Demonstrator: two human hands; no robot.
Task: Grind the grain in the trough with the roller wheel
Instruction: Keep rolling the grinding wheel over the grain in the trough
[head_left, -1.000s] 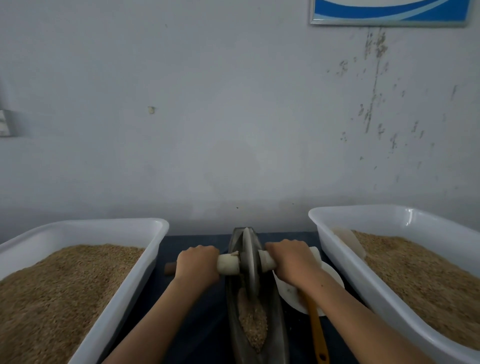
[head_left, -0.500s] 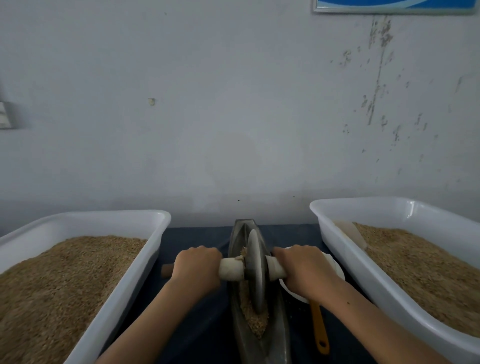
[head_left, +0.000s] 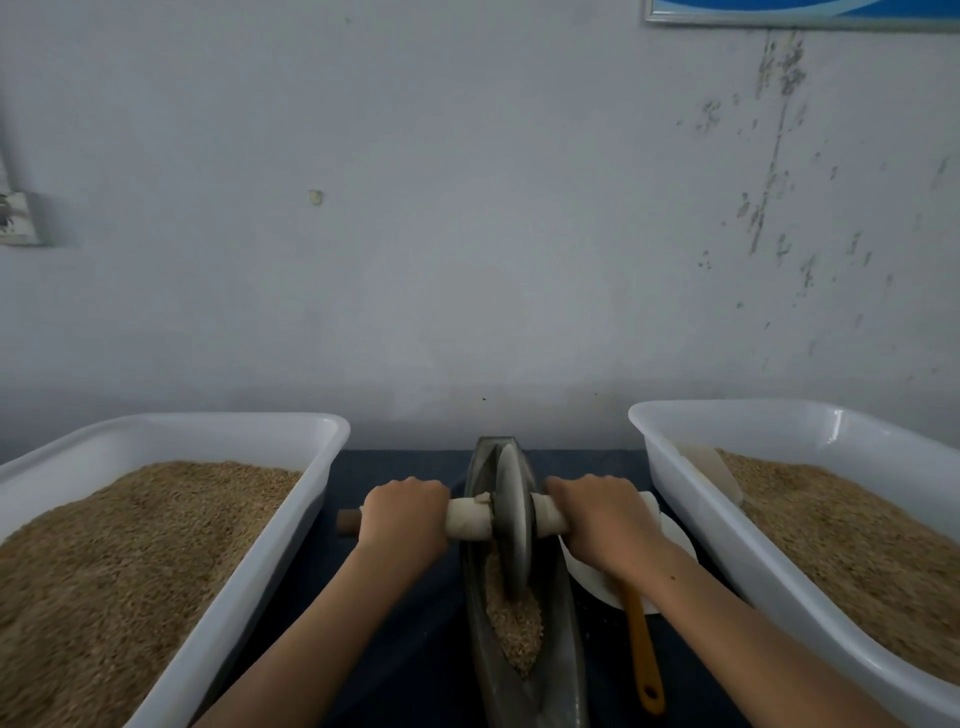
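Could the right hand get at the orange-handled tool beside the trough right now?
Probably, once it lets go: the right hand grips the roller wheel axle, and the orange handle lies exposed below its forearm.

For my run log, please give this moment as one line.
left hand grips axle | right hand grips axle | roller wheel in trough | grain near end

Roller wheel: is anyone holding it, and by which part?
Yes. Both hands hold the roller wheel by its axle handle: left hand on the left end, right hand on the right.
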